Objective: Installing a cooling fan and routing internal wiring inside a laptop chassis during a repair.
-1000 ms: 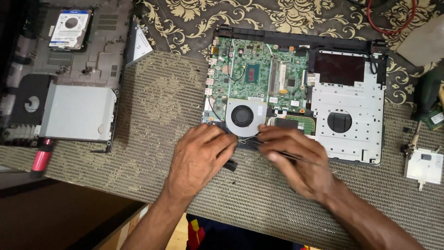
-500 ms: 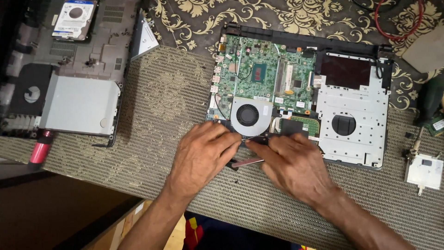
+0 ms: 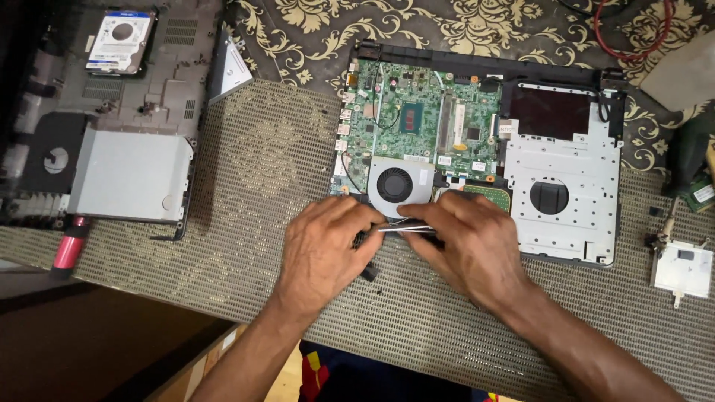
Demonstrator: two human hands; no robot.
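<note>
While both hands pinch thin metal tweezers at the fan's six o'clock — left hand, right hand — a slip could gouge the motherboard.

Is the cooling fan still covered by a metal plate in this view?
No, the cooling fan lies exposed, its round blades plainly visible beside the green circuit board.

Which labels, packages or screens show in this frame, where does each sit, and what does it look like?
Hard drive label: top left, on the drive lying in the grey laptop base; rectangular, white with a blue band along the top.
Motherboard stickers: small white rectangles on the green board, above the person's hands.
Sticker at the board's right edge, beside the dark square panel: small, white.
No packages or lit screens in view.
</note>
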